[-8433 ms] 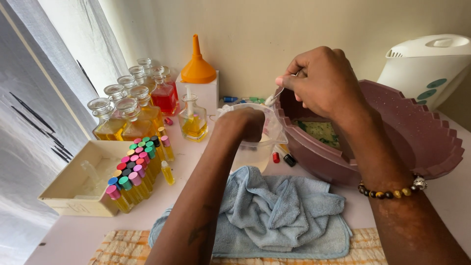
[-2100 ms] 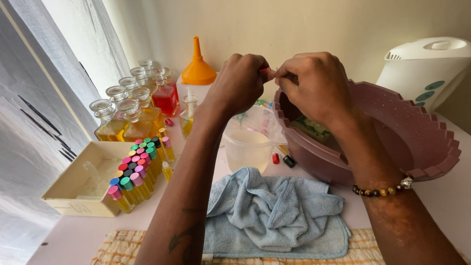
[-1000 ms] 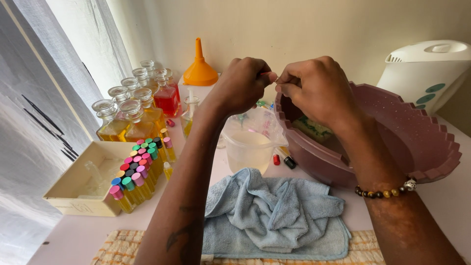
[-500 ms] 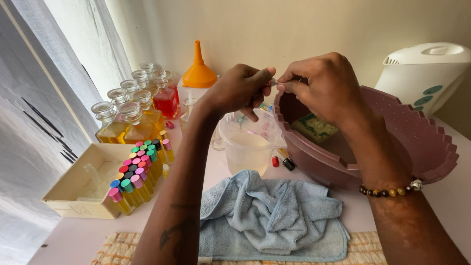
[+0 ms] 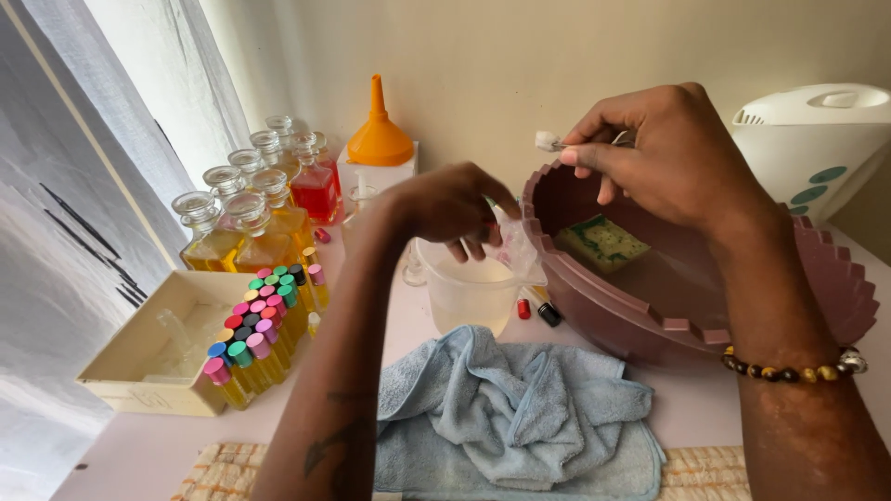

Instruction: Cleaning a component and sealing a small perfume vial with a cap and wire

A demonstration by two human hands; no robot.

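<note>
Pinching cotton swab in right hand; left hand over jug.

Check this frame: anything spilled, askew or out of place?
No spill shows. Two small capped vials lie loose on the table between the clear cup and the basin, apart from the upright rows of vials. The blue towel is crumpled.
</note>
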